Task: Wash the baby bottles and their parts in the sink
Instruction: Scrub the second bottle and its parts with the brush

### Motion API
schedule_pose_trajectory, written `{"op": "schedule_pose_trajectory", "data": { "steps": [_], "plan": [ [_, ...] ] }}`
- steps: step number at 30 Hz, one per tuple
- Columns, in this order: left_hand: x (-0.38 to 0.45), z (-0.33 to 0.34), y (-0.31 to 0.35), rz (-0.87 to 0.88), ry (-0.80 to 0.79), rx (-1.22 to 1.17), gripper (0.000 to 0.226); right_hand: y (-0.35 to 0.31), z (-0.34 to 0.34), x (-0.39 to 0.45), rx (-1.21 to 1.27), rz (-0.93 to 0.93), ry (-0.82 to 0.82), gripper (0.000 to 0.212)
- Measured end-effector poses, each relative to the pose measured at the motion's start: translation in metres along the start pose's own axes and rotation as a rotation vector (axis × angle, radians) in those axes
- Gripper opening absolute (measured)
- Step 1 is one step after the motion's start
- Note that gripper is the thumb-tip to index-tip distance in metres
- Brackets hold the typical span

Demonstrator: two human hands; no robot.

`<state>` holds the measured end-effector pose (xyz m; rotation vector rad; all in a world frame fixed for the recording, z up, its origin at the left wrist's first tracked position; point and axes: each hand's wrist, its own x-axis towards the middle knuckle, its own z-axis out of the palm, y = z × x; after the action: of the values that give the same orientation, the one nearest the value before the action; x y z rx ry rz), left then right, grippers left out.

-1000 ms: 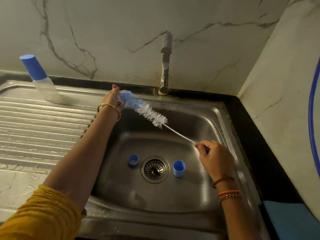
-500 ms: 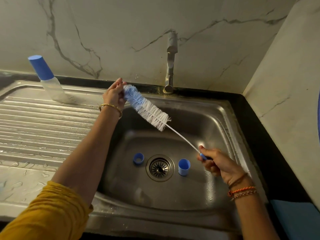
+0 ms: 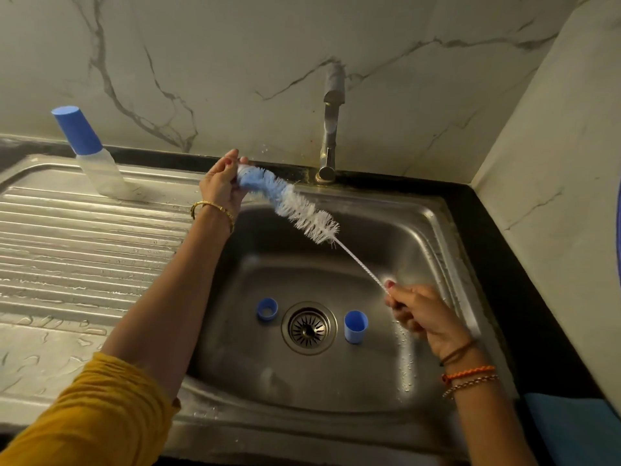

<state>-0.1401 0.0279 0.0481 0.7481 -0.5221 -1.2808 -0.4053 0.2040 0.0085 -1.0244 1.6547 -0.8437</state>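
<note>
- Left hand [image 3: 220, 186] grip: fingers curled round the blue bristle tip of the bottle brush [image 3: 289, 205]; a second ago they only touched it.
- Right hand [image 3: 420, 314] grip pinches the handle end, as before.
- Tip now bent; judged: bristles being worked clean, bottle parts still to wash.
- Brush above the sink [image 3: 447, 230]; long axis runs from right of the drain [image 3: 309, 327] up-left, tip toward the worktop [image 3: 84, 230].
- Cap [image 3: 355, 326] and ring [image 3: 267, 309] flank the drain.

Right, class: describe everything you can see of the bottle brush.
The bottle brush has a long bristle head, blue at its tip end and white toward a thin twisted wire stem. It slants above the sink basin. The left hand grips the blue tip; the right hand holds the handle end, hidden in its fingers.
</note>
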Motion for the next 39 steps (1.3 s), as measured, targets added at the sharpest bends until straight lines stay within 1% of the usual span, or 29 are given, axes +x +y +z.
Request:
{"op": "schedule_pose_trajectory", "data": {
  "steps": [1, 3, 5, 7, 9, 11, 12, 14, 15, 17, 19, 21, 23, 25, 27, 29, 31, 33, 36, 39],
  "plan": [
    [-0.001, 0.002, 0.003, -0.017, -0.060, -0.084, 0.020, 0.001, -0.002, 0.000, 0.061, 0.102, -0.107, 0.043],
    [-0.002, 0.005, 0.008, -0.052, -0.160, -0.236, 0.020, 0.003, -0.005, 0.000, 0.128, 0.203, -0.235, 0.045],
    [-0.004, 0.006, 0.009, -0.064, -0.208, -0.280, 0.021, 0.003, -0.006, -0.001, 0.142, 0.242, -0.260, 0.046],
    [-0.005, 0.003, 0.002, -0.069, -0.172, -0.236, 0.018, 0.003, -0.004, -0.002, 0.113, 0.260, -0.226, 0.047],
    [-0.006, -0.004, -0.007, -0.063, -0.034, -0.095, 0.018, 0.003, -0.003, -0.002, 0.012, 0.246, -0.136, 0.047],
    [-0.004, -0.013, -0.011, -0.052, 0.135, 0.131, 0.032, 0.005, -0.005, -0.002, -0.111, 0.195, 0.000, 0.046],
    [-0.002, -0.017, -0.010, -0.041, 0.199, 0.207, 0.036, 0.007, -0.008, -0.002, -0.151, 0.159, 0.083, 0.046],
    [0.001, -0.027, -0.007, -0.025, 0.274, 0.296, 0.038, 0.013, -0.017, 0.001, -0.169, 0.057, 0.250, 0.048],
    [0.002, -0.031, -0.007, -0.023, 0.282, 0.343, 0.038, 0.017, -0.021, 0.003, -0.167, -0.001, 0.317, 0.049],
    [-0.002, -0.034, -0.012, -0.054, 0.225, 0.452, 0.036, 0.022, -0.024, 0.008, -0.153, -0.087, 0.402, 0.052],
    [-0.011, -0.037, -0.029, -0.142, 0.132, 0.612, 0.033, 0.025, -0.020, 0.012, -0.150, -0.147, 0.429, 0.053],
    [-0.020, -0.047, -0.055, -0.189, 0.132, 0.784, 0.023, 0.028, -0.015, 0.013, -0.192, -0.199, 0.428, 0.051],
    [-0.029, -0.062, -0.077, -0.212, 0.162, 1.046, 0.014, 0.029, -0.012, 0.013, -0.268, -0.234, 0.422, 0.047],
    [-0.038, -0.082, -0.092, -0.278, 0.121, 1.316, 0.020, 0.030, -0.011, 0.012, -0.370, -0.245, 0.417, 0.045],
    [-0.044, -0.102, -0.102, -0.329, 0.050, 1.509, 0.030, 0.032, -0.009, 0.011, -0.458, -0.228, 0.402, 0.044],
    [-0.048, -0.117, -0.109, -0.363, 0.027, 1.591, 0.037, 0.033, -0.008, 0.012, -0.523, -0.203, 0.397, 0.044],
    [-0.050, -0.126, -0.111, -0.390, 0.039, 1.578, 0.048, 0.033, -0.006, 0.013, -0.556, -0.188, 0.390, 0.044],
    [-0.048, -0.132, -0.112, -0.403, 0.006, 1.614, 0.053, 0.034, -0.004, 0.013, -0.599, -0.174, 0.389, 0.044],
    [-0.050, -0.139, -0.112, -0.479, -0.111, 1.830, 0.049, 0.035, -0.001, 0.014, -0.626, -0.186, 0.414, 0.045],
    [-0.052, -0.141, -0.113, -0.534, -0.203, 1.924, 0.040, 0.037, 0.001, 0.014, -0.609, -0.204, 0.417, 0.045]
  ]
}}
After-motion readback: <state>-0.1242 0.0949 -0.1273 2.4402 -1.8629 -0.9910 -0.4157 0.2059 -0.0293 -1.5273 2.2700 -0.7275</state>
